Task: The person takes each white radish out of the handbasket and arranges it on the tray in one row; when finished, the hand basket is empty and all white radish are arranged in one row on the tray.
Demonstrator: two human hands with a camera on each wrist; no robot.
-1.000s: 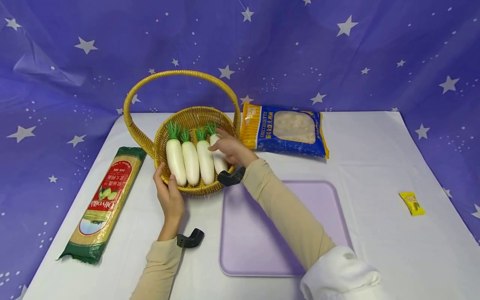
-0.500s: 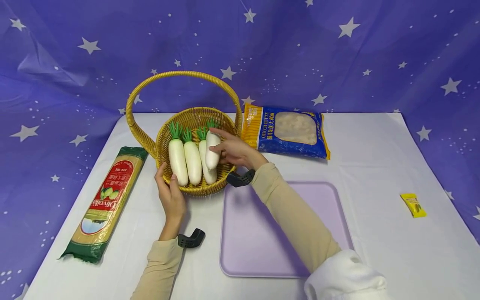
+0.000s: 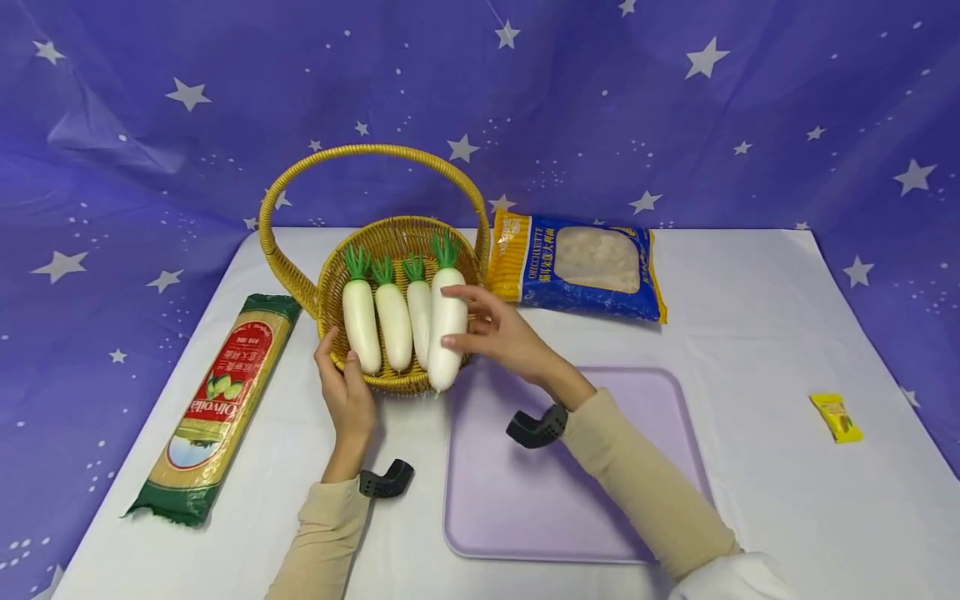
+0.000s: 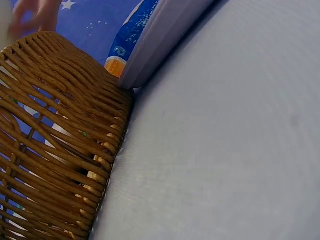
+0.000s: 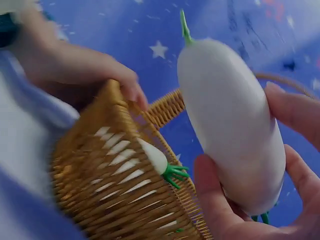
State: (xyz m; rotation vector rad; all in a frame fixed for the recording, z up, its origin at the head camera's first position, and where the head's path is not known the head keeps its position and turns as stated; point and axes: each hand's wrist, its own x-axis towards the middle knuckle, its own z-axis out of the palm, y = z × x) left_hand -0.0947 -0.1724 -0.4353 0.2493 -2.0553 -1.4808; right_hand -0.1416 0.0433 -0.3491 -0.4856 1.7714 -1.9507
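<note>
A white radish (image 3: 447, 318) with green leaves is held in my right hand (image 3: 510, 337), between thumb and fingers, above the right side of the wicker basket (image 3: 397, 385). In the right wrist view the gripped radish (image 5: 225, 110) is raised clear of the basket wall (image 5: 110, 172), its thin root tip toward the top. Three more white radishes (image 3: 394, 327) lie side by side inside, leaves toward the back. My left hand (image 3: 351, 408) grips the basket's front left rim, thumb on the inner side. Its fingers beneath the rim are partly hidden.
A lilac tray (image 3: 517, 500) lies right of the basket, under my right forearm. A blue orecchiette bag (image 3: 592, 262) sits at the back, a spaghetti pack (image 3: 217, 400) at left. One small yellow packet (image 3: 836, 418) is far right. A starry cloth hangs behind.
My right hand has taken hold of the rightmost radish and lifted it from among the others, moving toward the front right. My left hand stays on the basket rim.
</note>
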